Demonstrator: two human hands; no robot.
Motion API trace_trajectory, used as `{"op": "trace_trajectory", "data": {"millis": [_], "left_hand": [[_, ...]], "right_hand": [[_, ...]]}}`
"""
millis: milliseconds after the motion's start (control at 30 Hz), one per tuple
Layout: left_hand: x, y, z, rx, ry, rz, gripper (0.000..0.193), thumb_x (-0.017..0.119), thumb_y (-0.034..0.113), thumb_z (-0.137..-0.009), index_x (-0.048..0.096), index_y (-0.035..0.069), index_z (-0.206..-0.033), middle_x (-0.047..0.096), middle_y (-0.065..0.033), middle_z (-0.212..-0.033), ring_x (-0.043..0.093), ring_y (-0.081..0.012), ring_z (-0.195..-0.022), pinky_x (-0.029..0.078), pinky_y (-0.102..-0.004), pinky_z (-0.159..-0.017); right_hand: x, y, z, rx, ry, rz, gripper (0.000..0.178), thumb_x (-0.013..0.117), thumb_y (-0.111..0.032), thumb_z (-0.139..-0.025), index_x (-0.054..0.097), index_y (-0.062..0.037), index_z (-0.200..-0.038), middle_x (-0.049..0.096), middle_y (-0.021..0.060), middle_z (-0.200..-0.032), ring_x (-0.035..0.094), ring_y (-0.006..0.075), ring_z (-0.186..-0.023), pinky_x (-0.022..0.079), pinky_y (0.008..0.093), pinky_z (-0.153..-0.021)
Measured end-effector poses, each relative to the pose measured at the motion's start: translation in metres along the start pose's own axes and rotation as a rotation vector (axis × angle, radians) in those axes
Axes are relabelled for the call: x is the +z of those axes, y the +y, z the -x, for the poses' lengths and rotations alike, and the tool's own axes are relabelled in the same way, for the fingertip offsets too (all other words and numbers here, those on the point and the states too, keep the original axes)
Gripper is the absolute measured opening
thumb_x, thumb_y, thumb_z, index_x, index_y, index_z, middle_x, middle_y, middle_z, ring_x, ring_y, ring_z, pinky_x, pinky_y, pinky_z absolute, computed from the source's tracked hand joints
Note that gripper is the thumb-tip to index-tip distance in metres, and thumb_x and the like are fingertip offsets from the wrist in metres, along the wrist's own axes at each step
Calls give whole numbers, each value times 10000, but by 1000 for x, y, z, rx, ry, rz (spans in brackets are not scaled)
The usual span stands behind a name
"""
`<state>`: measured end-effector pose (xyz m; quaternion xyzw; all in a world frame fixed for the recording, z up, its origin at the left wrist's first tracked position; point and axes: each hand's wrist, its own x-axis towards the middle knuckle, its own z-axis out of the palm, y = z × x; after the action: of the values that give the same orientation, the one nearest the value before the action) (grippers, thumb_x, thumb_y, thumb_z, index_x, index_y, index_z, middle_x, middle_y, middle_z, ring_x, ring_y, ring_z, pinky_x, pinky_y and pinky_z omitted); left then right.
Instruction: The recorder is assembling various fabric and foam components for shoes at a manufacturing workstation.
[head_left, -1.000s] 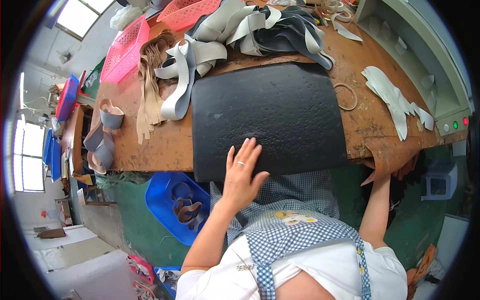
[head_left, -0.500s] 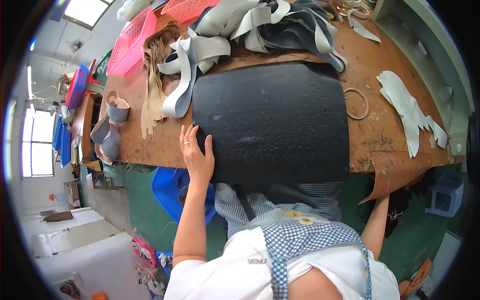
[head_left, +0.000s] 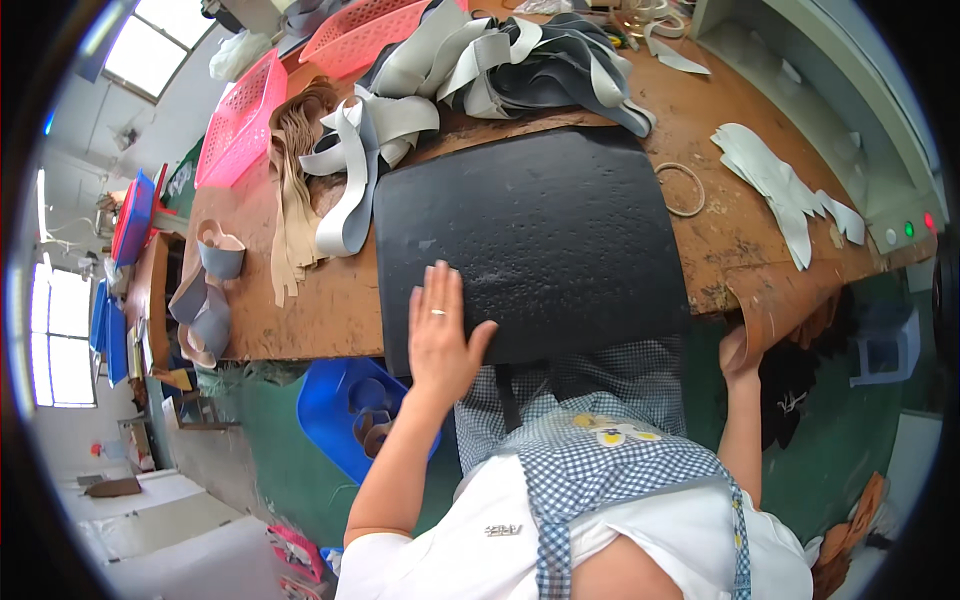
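My left hand (head_left: 440, 330) lies flat on the left front part of a black board (head_left: 540, 230), fingers stretched and thumb spread. A ring is on one finger. The board's surface is pitted, and its front edge reaches over the table edge in front of my apron. My right hand (head_left: 738, 357) is low at the front edge of the table, against a brown leather-like sheet (head_left: 785, 300) that hangs over that edge. Its fingers are mostly hidden by the sheet, so I cannot tell whether they grip it.
Grey-white strips (head_left: 540, 70) are heaped behind the board, with tan strips (head_left: 297, 190) beside them. Pink baskets (head_left: 240, 115) stand at the back left. White cut pieces (head_left: 765, 185) and a ring-shaped band (head_left: 682, 190) lie to the right. A blue tub (head_left: 340, 420) is below the table.
My left hand has moved from the board's left edge onto its surface. My right hand has come up and shows more beside the brown sheet. The whole view has shifted slightly.
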<state>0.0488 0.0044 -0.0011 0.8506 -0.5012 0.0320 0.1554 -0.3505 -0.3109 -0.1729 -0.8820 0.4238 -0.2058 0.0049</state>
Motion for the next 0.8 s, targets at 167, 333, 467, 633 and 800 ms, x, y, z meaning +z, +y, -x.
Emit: {"op": "trace_trajectory", "data": {"millis": [167,333,467,633,800], "left_hand": [[1,30,2,182,-22,132,808,687,425,-889,385,-75,-1447,354,-249,-1530,283,-370,-1461,231,-480,-1192],[-3,11,8,246,39,151,803,751,379,-822,432,-60,-1415,410,-242,-1487,342,-389,-1423,273,-485,-1171],[7,12,11,318,42,269,773,744,343,-824,429,-53,-1409,363,-245,-1507,310,-390,-1432,267,-492,-1173],[13,8,28,294,166,368,595,707,253,-868,510,-80,-1320,447,-240,-1450,371,-378,-1406,304,-470,-1166],[-15,-9,39,34,372,681,314,702,43,-853,643,-6,-1157,596,-179,-1308,543,-340,-1270,451,-427,-1057]], "right_hand": [[-109,-162,-33,226,-486,106,295,508,-218,-977,643,26,-879,686,207,-801,662,423,-758,536,490,-716],[-153,-245,-53,-31,-468,-599,280,583,-195,-956,639,15,-780,687,189,-751,688,363,-723,539,409,-659],[-170,-276,-84,-218,-7,-646,175,535,-40,-974,663,5,-1085,711,146,-1023,691,257,-920,532,341,-801],[-144,-334,-143,-560,130,-443,491,502,-49,-980,415,-49,-1463,392,161,-1529,379,312,-1409,313,410,-1141],[-80,-343,-137,-685,-406,-130,571,470,-243,-1003,314,-63,-1522,182,161,-1621,141,327,-1506,131,517,-1202]]}}
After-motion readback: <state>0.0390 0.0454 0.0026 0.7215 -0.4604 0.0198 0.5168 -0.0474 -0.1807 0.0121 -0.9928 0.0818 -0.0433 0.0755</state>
